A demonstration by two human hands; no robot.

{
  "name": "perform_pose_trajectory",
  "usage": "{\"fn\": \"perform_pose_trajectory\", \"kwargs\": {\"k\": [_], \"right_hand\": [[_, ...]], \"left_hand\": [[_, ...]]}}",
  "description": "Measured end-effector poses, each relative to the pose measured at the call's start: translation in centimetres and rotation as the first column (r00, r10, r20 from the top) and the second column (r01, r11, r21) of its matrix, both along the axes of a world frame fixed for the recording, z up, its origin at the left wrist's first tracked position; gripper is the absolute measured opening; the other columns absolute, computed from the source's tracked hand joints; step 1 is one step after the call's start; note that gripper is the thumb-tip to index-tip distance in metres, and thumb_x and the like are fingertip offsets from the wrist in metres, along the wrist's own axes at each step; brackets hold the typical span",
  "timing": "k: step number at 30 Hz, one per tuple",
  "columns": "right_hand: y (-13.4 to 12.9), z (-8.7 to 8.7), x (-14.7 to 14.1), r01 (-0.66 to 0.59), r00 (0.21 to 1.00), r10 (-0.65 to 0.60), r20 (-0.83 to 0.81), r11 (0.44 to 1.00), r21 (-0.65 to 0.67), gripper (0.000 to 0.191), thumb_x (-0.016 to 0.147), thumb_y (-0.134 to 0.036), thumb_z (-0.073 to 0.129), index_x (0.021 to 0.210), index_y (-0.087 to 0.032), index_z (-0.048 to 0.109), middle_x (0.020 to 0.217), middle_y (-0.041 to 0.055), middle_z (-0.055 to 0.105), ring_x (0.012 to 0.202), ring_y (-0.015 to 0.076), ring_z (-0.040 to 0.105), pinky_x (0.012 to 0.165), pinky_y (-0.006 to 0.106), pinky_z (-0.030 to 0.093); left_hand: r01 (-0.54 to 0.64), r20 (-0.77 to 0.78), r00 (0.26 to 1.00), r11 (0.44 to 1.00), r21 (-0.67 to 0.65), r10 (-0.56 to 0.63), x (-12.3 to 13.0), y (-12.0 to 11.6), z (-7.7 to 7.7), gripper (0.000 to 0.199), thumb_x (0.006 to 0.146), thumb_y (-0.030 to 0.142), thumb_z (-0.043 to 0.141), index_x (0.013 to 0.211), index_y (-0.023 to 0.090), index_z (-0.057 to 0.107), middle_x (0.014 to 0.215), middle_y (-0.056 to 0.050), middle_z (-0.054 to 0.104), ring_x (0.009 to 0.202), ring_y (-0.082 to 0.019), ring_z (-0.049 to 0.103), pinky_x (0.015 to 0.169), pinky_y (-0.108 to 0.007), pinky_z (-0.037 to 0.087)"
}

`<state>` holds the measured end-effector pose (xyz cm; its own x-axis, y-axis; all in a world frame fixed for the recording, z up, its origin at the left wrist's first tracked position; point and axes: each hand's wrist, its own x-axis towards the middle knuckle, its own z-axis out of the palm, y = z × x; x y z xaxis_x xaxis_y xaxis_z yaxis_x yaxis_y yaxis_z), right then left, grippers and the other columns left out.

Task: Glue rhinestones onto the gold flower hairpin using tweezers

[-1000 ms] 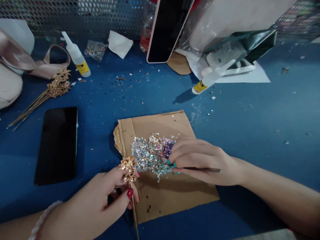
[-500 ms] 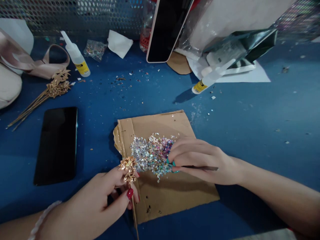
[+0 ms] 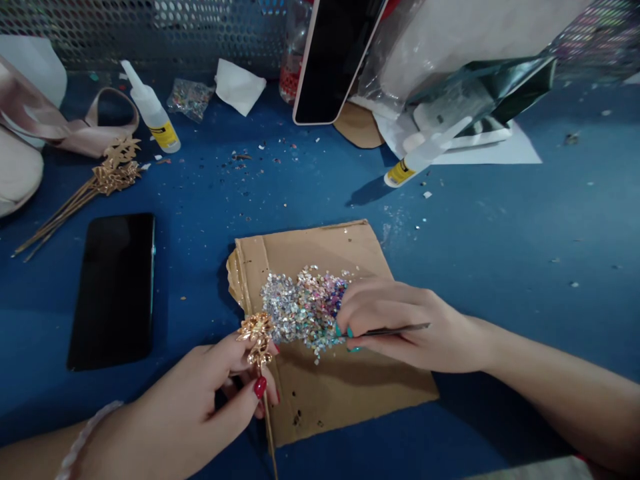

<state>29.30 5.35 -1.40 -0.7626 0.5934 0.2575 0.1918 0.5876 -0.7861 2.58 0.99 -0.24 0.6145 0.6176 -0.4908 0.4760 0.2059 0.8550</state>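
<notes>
My left hand (image 3: 220,393) pinches a gold flower hairpin (image 3: 257,337) by its stem, flower side up, at the left edge of a cardboard piece (image 3: 360,393). On the cardboard lies a pile of small glittering rhinestones (image 3: 295,310), silver, pink, purple and teal. Over the right side of this pile, my right hand (image 3: 400,323) is closed on thin dark tweezers (image 3: 395,331). Their tip reaches the stones' edge, and whether a stone is between the tips cannot be made out.
A black phone (image 3: 113,293) lies at the left, below more gold hairpins (image 3: 107,177). Glue bottles stand at the back left (image 3: 155,117) and back right (image 3: 407,167). Another phone (image 3: 337,63) leans upright at the back, near plastic bags (image 3: 460,40) and a folded white tissue (image 3: 240,87).
My right hand has shifted slightly and tilted, so the tweezers' rear end sits a little higher. My left hand and the hairpin have stayed put.
</notes>
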Motion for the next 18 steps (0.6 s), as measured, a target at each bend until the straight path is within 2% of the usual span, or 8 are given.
{"fn": "perform_pose_trajectory", "kwargs": {"k": [10, 18], "right_hand": [[-0.03, -0.05, 0.0, 0.009, 1.0, -0.009, -0.019, 1.0, 0.016, 0.005, 0.084, -0.01, 0.054, 0.085, -0.015, 0.055, 0.073, 0.0059, 0.062, 0.073, 0.013, 0.056, 0.067, 0.029, 0.049], [-0.24, 0.22, -0.42, -0.01, 1.0, 0.011, -0.007, 0.994, 0.108, 0.002, 0.085, -0.012, 0.054, 0.085, -0.014, 0.054, 0.073, 0.006, 0.063, 0.073, 0.0125, 0.055, 0.069, 0.029, 0.05]], "left_hand": [[-0.002, 0.007, 1.0, 0.999, -0.042, 0.003, -0.35, -0.13, -0.38, 0.015, 0.091, 0.024, 0.038, 0.094, 0.022, 0.053, 0.087, 0.001, 0.065, 0.077, -0.013, 0.062, 0.068, -0.022, 0.049], [0.0, 0.014, 1.0, 0.999, -0.049, 0.0, -0.1, 0.0, -0.32, 0.016, 0.091, 0.025, 0.038, 0.096, 0.022, 0.054, 0.087, 0.0, 0.065, 0.077, -0.013, 0.061, 0.068, -0.022, 0.049]]}}
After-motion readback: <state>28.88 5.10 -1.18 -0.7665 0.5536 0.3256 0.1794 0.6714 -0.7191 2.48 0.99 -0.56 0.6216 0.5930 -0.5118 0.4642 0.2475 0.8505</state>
